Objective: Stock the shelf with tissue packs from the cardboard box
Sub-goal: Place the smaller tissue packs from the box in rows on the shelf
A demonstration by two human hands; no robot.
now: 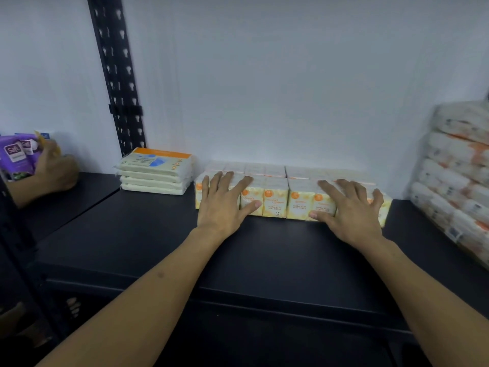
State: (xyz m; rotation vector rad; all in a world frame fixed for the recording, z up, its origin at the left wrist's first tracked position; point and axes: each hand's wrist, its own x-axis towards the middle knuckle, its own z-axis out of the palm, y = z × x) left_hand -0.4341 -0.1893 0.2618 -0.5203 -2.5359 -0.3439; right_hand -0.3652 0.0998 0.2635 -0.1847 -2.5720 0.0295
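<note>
Front strip of the black shelf (264, 250) is bare; both hands lie flat, fingers spread, on the yellow mini tissue packs (275, 200), left hand (225, 205) on the left end of the row, right hand (352, 210) on the right, pressing not gripping. Packs sit mid-shelf in about 2 rows near the back wall, between a stack of 4 flat packs (154, 172) and a tall wrapped stack (455, 181). Looks part-stocked, this batch being squared up; cardboard box not visible, so remaining count unknown.
</note>
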